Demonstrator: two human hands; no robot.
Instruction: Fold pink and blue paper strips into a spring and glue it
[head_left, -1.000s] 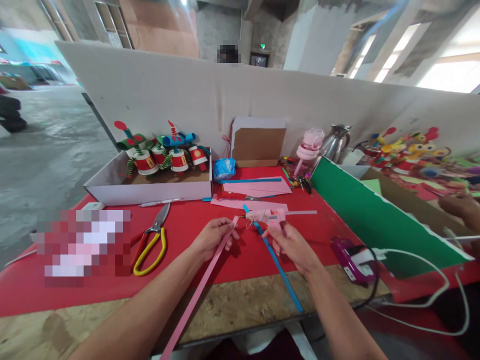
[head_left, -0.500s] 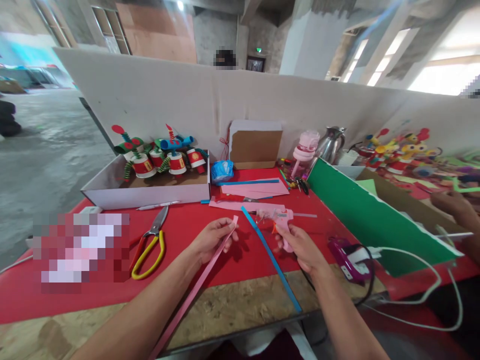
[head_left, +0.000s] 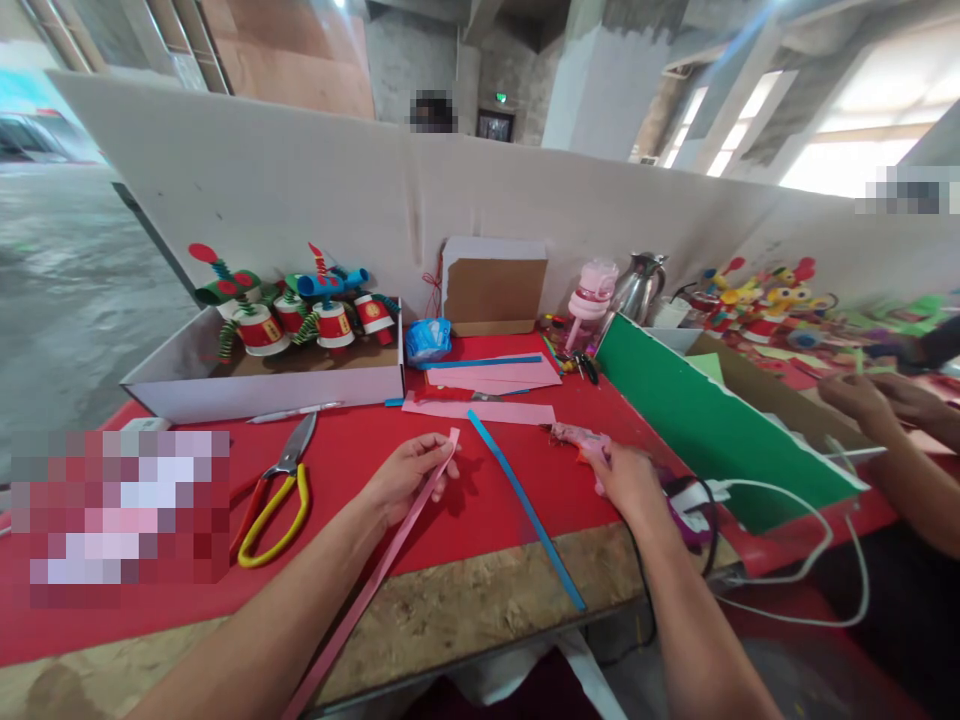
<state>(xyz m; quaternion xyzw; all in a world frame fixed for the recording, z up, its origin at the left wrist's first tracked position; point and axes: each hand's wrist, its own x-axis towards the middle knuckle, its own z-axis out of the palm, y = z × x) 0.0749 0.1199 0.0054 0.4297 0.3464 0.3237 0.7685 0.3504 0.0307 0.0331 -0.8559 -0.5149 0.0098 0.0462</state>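
Between thumb and fingers, my left hand (head_left: 414, 470) pinches the upper end of a long pink paper strip (head_left: 382, 570), which runs down past the table's front edge. My right hand (head_left: 628, 478) is wrapped round the handle of a pink hot glue gun (head_left: 581, 437), whose nozzle points left, low over the red tabletop. A blue paper strip (head_left: 525, 500) lies between the two hands, its lower end reaching over the bare board edge. Behind them rest pink paper pieces (head_left: 517, 412) and a red-handled knife (head_left: 457, 396).
Left of my arm lie scissors (head_left: 289, 480) with yellow and red handles. A white box (head_left: 270, 388) holds several paper-cup figures (head_left: 259, 328). On the right stand a green-sided box (head_left: 697, 430) and a purple power strip (head_left: 690, 520) with cables. Another person's hands (head_left: 862, 400) work beyond it.
My right hand has moved the glue gun to the right and lower, away from the blue strip, tilting it. My left hand still pinches the pink strip. The view has shifted slightly.
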